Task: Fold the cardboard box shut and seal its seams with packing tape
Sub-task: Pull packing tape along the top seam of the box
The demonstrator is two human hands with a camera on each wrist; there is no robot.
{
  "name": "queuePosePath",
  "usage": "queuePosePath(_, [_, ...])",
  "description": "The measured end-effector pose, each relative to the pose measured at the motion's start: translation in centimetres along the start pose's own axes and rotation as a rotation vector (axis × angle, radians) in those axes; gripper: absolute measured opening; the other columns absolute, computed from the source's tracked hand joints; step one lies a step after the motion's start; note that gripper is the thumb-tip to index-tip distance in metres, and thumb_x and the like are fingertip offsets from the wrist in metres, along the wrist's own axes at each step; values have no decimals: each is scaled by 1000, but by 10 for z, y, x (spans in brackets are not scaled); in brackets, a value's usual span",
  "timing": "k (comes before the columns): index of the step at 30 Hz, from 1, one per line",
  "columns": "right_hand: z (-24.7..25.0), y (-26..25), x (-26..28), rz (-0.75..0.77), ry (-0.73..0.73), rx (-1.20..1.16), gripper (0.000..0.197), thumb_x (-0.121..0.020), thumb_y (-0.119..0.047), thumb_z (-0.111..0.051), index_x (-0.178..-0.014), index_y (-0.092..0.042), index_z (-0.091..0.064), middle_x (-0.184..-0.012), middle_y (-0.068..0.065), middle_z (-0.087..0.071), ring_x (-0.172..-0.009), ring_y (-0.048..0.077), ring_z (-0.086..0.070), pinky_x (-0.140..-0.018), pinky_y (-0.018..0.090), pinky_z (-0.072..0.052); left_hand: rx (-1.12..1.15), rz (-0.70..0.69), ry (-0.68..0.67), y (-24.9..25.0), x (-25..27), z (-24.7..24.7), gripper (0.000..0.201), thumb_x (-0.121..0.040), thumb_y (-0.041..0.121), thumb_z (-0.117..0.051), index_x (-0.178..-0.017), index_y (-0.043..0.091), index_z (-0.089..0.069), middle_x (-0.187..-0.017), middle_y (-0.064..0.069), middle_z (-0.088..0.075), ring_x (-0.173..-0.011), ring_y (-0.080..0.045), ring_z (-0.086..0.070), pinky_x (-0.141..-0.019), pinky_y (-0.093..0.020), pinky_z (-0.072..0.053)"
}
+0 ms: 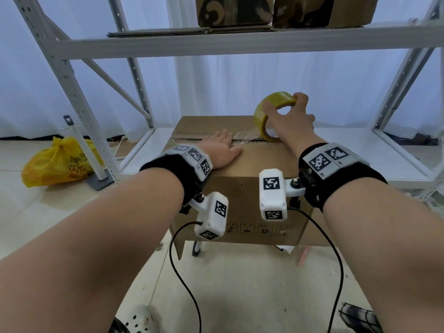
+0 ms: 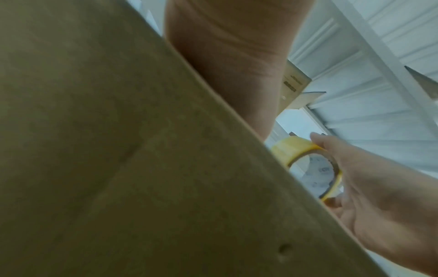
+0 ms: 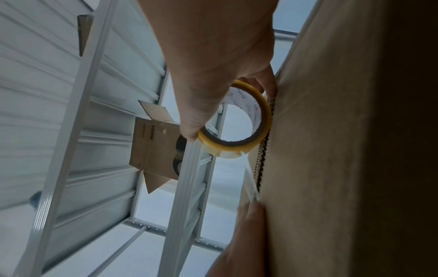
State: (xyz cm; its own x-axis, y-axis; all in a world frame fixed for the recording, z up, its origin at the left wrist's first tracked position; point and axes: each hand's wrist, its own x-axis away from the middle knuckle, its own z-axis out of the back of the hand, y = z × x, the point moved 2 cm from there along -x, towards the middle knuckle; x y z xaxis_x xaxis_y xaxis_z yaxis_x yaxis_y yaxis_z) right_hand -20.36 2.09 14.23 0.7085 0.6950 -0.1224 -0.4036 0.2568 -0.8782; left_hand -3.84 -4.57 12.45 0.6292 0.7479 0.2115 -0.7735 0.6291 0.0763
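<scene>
Two flaps meet along the top of the cardboard box [image 1: 242,164], which stands on the lower shelf of a white metal rack [image 1: 153,42], its near face hanging over the shelf edge toward the person. The seam [image 1: 192,137] between the flaps runs left to right across the top and shows a dark gap with corrugated edges.

A strip of clear tape [image 1: 242,137] stretches along that seam from under the left hand [image 1: 221,147] to the yellowish tape roll [image 1: 269,116]. The left hand lies flat on the box top with its fingers straight and together, pressing the taped end down over the seam. The right hand [image 1: 290,121] holds the roll upright on its edge, touching the box top at the seam, with the thumb on the outer rim and fingers hooked through the core; the right wrist view shows the same pinch on the ring [image 3: 239,131].

On the upper shelf sit two more cardboard boxes [image 1: 234,10] on a flattened sheet of cardboard [image 1: 187,32]. Left of the rack, on the tiled floor [image 1: 240,284], lies a yellow plastic bag [image 1: 57,162] beside a white post on a grey base [image 1: 101,181]. Pale curtains [image 1: 240,80] hang behind the rack.
</scene>
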Motion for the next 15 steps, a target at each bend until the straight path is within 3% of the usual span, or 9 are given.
queuePosePath(4, [0,4,-5,-51,6,-30,100,-69,-68,-65,-142,-24,-12,-136,15,-38,-122,32,-44,-96,39,-39,-8,-44,3,1,-10,1,67,-100,52,-17,-152,13,0,-159,-4,8,-147,-17,5,-119,-37,0])
queuePosePath(8, [-9,3,-4,-37,-19,30,102,-59,-72,-64,-136,-21,-19,-131,2,-48,-120,27,-49,-103,48,-37,-7,-99,-1,-1,-9,-1,61,-101,48,-17,-152,18,0,-159,-3,7,-147,-19,4,-119,-37,0])
queuePosePath(12, [-7,-8,-2,19,55,-83,98,-60,-64,-72,-134,-18,-27,-124,1,-41,-118,23,-45,-95,39,-41,-10,-97,-13,0,-12,-1,61,-101,47,-18,-152,18,-1,-160,-5,5,-147,-22,2,-119,-40,-2])
queuePosePath(15, [4,-26,-6,135,125,-33,98,-59,-58,-76,-136,-22,-29,-128,4,-34,-109,24,-37,-90,36,-39,4,-98,-5,-2,-13,-1,61,-101,46,-18,-152,19,0,-160,-3,5,-147,-21,2,-119,-40,-3])
